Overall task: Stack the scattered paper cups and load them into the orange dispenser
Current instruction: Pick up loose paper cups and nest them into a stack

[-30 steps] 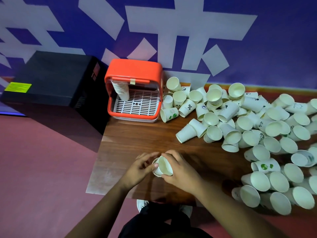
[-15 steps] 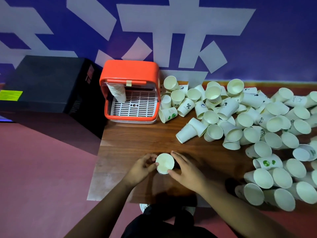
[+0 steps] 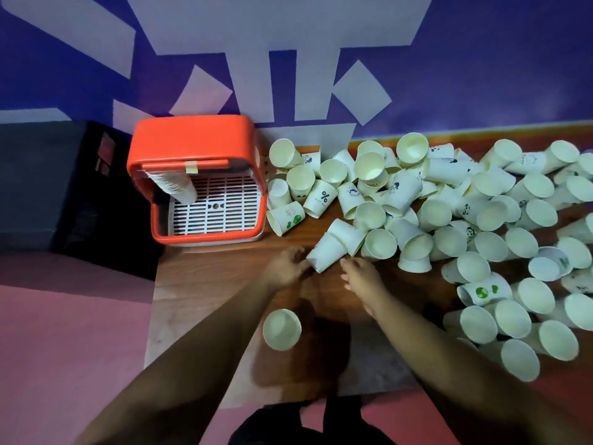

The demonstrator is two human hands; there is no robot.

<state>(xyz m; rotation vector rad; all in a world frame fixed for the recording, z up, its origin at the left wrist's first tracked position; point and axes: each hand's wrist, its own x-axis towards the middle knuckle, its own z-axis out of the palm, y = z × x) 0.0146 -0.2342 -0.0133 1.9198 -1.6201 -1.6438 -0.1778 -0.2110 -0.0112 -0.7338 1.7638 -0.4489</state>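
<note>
Currently your left hand (image 3: 285,268) meets the mouth end of a paper cup (image 3: 327,253) lying on its side; blur prevents telling whether the fingers pinch it. Your right hand (image 3: 364,274) lies just right of that cup, fingers loosely spread, holding nothing. Nearer you, between your forearms, a single cup (image 3: 281,329) stands mouth-up on the wooden table (image 3: 199,284). Beyond and left of your hands sits the orange dispenser (image 3: 192,139), with a cup stack (image 3: 179,187) hanging inside. The loose cup heap (image 3: 465,203) spreads beyond and right of your right hand.
</note>
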